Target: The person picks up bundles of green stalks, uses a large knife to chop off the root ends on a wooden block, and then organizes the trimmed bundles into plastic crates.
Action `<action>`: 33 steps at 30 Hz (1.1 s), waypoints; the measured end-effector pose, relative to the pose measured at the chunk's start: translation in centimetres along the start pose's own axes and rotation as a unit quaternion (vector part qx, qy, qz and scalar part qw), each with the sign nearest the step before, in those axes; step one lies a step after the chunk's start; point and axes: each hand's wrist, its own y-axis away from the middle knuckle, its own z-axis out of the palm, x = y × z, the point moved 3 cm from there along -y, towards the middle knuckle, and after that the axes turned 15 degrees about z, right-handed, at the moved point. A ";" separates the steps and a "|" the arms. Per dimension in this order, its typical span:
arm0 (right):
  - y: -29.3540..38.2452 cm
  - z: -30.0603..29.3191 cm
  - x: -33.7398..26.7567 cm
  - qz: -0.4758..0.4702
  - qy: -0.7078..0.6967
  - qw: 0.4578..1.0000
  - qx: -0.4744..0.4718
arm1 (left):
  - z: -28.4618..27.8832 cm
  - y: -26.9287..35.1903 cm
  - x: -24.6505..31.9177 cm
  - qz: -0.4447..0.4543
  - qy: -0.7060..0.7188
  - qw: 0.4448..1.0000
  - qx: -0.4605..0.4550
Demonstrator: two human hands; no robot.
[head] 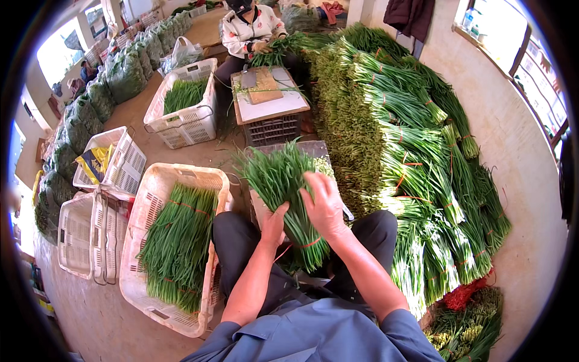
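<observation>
A bundle of long green leafy stalks, perhaps garlic chives (282, 178), lies tilted between my knees, with a red tie (312, 243) around its lower part. My left hand (274, 225) grips the bundle's left side. At its right side is my right hand (325, 203), raised with bent fingers against or just over the leaves; whether it holds any stalks cannot be told. Under the bundle is a low board (316, 148) strewn with pale cut bits. A blade's edge (347, 212) shows by my right knee, the rest hidden.
To my left, a plastic crate (128, 253) holds tied green bundles. On the right rises a large stack of tied bundles (407, 135). Ahead, a person (253, 31) handles greens beside a low table (291, 110) with a cleaver (248, 79). Other crates (181, 131) and filled bags (124, 77) stand left.
</observation>
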 end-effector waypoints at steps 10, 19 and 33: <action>-2.4 2.8 1.4 -0.030 -0.015 0.986 -0.165 | -1.4 0.3 -2.5 -0.024 -0.032 0.998 -0.054; -6.8 1.0 -2.2 0.250 -0.173 0.915 -0.264 | -1.8 0.1 -4.1 -0.044 -0.069 0.994 -0.073; -2.2 -5.9 10.1 0.306 -0.037 0.918 -0.249 | -6.4 -4.6 -0.4 -0.081 0.122 0.988 0.054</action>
